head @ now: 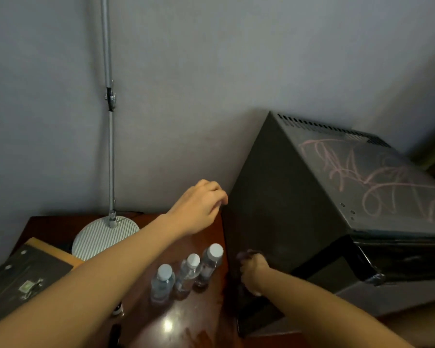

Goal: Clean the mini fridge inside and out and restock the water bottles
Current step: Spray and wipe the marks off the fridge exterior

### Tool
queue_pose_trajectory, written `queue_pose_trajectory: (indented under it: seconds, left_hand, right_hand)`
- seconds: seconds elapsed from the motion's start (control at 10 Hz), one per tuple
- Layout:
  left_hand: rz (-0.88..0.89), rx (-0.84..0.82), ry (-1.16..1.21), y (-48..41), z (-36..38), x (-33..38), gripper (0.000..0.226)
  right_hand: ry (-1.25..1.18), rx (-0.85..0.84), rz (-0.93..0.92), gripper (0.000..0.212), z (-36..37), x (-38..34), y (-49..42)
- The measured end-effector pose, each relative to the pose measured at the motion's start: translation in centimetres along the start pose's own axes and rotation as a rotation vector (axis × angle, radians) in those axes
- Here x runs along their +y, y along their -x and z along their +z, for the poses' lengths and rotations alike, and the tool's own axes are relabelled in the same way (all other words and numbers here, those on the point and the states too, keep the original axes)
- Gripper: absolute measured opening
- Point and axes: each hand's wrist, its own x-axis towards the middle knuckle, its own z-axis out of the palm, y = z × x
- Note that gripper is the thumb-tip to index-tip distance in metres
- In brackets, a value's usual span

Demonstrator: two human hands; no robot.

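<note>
Black mini fridge (pixel 286 209) sits at the right, w/ its vented back close to the grey wall (pixel 211 71), door side toward the camera and pink scribbles (pixel 374 177) across its top. Step in hand, as I read it, is wiping the fridge's outside, i.e. its left side panel. To do it well: brace the cabinet w/ the free hand so it doesn't skid, press the cloth flat, work top to bottom in overlapping passes, get into the rear edge and lower corner, then go hard on the scribbles, which prob. need more rubbing. Mind the elbow, as the three water bottles (pixel 190 270) stand upright on the wooden table (pixel 199 317), just left of the fridge and near the right forearm, so easy to knock. Left hand (pixel 199 209) is up at the panel's rear edge, fingers bent and bunched together, tips at the edge. Can't tell whether they grip it or only touch. Right hand (pixel 254 272) is low on the same panel, fingers curled tight into a fist round what looks like a dark cloth (pixel 249 254), pressed to the panel; it's blurry, so the material is unsure. Bottles aren't restocked yet. Also on the table are a ribbed lamp base (pixel 103 237) and a dark folder (pixel 23 275).
</note>
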Motion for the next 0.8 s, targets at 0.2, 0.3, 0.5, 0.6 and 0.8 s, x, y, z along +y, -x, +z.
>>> queue_pose_trajectory:
  seconds: [0.2, 0.3, 0.5, 0.6, 0.8]
  left_hand:
    - [-0.039, -0.077, -0.098, 0.4, -2.0, 0.4, 0.028]
    - [-0.065, -0.098, -0.137, 0.8, -2.5, 0.1, 0.026]
    - [-0.114, -0.171, -0.216, 1.8, -3.1, -0.7, 0.025]
    - [-0.154, -0.201, -0.257, 2.0, -3.2, -1.5, 0.026]
    - [-0.187, -0.260, -0.324, 1.8, -2.3, -3.2, 0.024]
  right_hand:
    - [0.065, 0.202, 0.303, 0.056, -14.0, 9.0, 2.0]
    - [-0.009, 0.357, 0.302, 0.054, -20.5, 13.6, 5.2]
    - [0.083, 0.333, 0.130, 0.041, -21.3, 15.6, 8.1]
    - [0.293, 0.130, 0.093, 0.048, -20.4, 13.9, 9.7]
    - [0.547, -0.110, -0.213, 0.043, -14.6, 8.7, 16.4]
